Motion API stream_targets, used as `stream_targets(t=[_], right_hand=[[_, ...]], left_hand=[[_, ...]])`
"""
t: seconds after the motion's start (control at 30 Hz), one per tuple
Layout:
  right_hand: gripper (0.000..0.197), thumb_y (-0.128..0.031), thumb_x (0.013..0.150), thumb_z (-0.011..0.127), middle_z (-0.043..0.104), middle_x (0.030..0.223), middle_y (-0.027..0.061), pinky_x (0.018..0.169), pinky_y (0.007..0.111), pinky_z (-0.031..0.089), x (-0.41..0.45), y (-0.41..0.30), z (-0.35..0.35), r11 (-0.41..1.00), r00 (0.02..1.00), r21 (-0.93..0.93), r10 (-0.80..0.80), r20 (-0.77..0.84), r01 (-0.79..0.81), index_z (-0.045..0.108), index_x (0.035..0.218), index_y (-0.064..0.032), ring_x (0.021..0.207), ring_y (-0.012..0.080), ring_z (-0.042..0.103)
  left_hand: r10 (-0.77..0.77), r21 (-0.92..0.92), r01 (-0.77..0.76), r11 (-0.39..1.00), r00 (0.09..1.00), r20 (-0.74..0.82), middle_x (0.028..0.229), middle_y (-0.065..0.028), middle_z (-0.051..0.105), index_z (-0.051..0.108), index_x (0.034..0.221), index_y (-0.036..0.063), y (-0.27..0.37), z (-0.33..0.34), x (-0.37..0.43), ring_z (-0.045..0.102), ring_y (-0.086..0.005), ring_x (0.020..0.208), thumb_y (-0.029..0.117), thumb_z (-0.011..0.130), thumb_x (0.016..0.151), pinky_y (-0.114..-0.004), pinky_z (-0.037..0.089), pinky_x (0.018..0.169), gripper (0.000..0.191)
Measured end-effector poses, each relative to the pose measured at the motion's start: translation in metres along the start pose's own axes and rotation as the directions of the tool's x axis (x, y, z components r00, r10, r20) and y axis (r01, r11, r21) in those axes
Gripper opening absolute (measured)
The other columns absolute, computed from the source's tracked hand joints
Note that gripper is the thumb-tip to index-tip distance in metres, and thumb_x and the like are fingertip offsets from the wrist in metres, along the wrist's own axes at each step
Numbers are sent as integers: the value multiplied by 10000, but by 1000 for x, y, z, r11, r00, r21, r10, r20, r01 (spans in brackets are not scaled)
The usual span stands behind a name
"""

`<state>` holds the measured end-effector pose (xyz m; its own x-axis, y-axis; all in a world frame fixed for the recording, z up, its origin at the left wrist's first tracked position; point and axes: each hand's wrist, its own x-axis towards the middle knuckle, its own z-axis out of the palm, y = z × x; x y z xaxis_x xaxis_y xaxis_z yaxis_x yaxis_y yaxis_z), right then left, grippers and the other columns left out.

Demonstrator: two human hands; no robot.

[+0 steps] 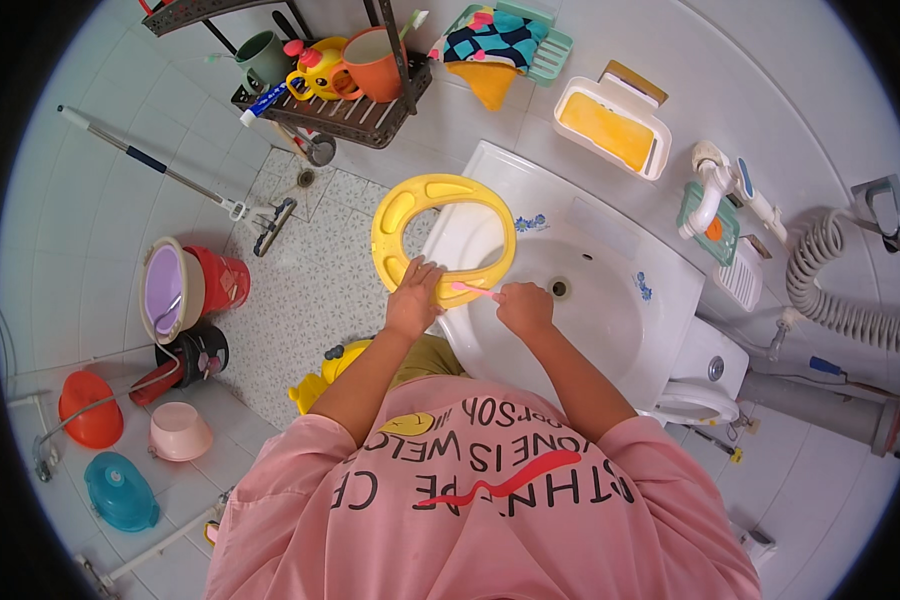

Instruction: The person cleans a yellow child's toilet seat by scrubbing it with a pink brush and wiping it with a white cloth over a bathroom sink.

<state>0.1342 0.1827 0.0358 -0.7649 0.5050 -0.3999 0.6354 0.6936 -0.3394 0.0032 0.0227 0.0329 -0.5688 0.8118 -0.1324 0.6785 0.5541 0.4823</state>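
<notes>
A yellow plastic child's toilet seat ring (pixel 387 244), underside with hollows facing up, is tilted over the left rim of the white washbasin (pixel 592 330). My left hand (pixel 412 301) grips its near-left edge, fingers spread over the ring and thumb hidden. My right hand (pixel 525 309) is closed around the handle of a small pink brush, likely a toothbrush (pixel 474 289). The brush's head lies against the near part of the ring. Below my right hand is the basin, with its drain hole (pixel 559 288) just to the right.
A dark wall rack (pixel 330 120) with cups stands beyond the basin, left of a soap dish (pixel 615 131). A squeegee mop (pixel 187 184) leans at the left, near a red bucket (pixel 225 280). The toilet (pixel 694 405) is at the right. Something yellow (pixel 330 375) stands by my left arm.
</notes>
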Motion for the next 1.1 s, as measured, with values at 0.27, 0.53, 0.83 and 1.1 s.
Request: stream_targets(t=[0.27,0.53,0.83,1.1], right_hand=[[215,-294,826,590,639,695,118,611,435,489,-4,-7,11,997,998,38,-66,-13,66,684,745,-119,663,317,628],[246,-299,840,577,647,752,157,649,453,494,-4,-12,12,991,999,136,-14,38,9,681,767,-88,713,349,628],[321,-302,852,559,633,799,223,703,473,491,-4,-5,9,987,997,158,-7,82,-6,659,814,0,779,379,627],[257,-187,893,518,541,613,110,450,345,423,-18,-33,20,349,792,741,3,611,-573,587,777,32,506,213,524]], left_hand=[[5,8,-5,1000,1000,-1,1285,-41,503,528,1220,119,0,-1,-1,357,-239,1298,65,798,548,-356,422,998,726],[3,11,-3,1000,1000,3,1289,-38,499,524,1223,119,1,-1,0,359,-241,1297,65,799,549,-357,419,1001,729],[6,-5,-6,1000,1000,1,1280,-48,507,522,1226,116,2,-2,0,365,-246,1292,58,801,545,-349,404,1015,737],[4,-19,-4,1000,1000,-5,1270,-47,514,530,1209,121,1,-3,-1,374,-246,1286,54,800,541,-351,424,992,724]])
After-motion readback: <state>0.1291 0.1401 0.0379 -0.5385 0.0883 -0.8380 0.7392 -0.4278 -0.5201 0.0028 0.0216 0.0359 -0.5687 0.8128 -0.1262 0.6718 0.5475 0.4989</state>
